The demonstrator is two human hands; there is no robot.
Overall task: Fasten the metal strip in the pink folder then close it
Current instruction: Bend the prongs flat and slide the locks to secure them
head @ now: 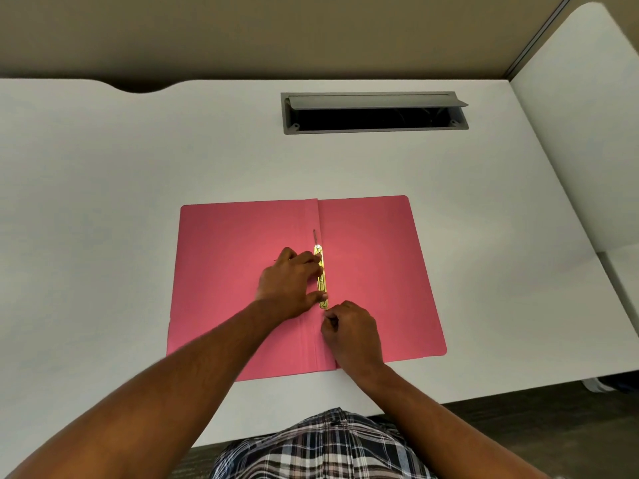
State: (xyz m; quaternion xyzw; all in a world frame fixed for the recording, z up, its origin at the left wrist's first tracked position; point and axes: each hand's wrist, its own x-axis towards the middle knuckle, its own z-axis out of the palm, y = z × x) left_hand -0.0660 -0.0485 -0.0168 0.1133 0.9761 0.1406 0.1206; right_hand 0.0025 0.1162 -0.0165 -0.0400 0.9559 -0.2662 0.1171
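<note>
Pink folder (373, 271) is lying open on the white desk (103, 202), metal strip (321, 274) along its spine. Left hand (290, 281) is pressing the strip; right hand (351, 331) is pinching its near end.

The open pink card folder (366, 271) lies flat on the white worktop (138, 167), at its near edge. The shiny metal fastener strip (321, 278) runs along the folder's middle crease. Behind the folder, set into the worktop, sits the grey rectangular cable hatch (375, 113).
</note>
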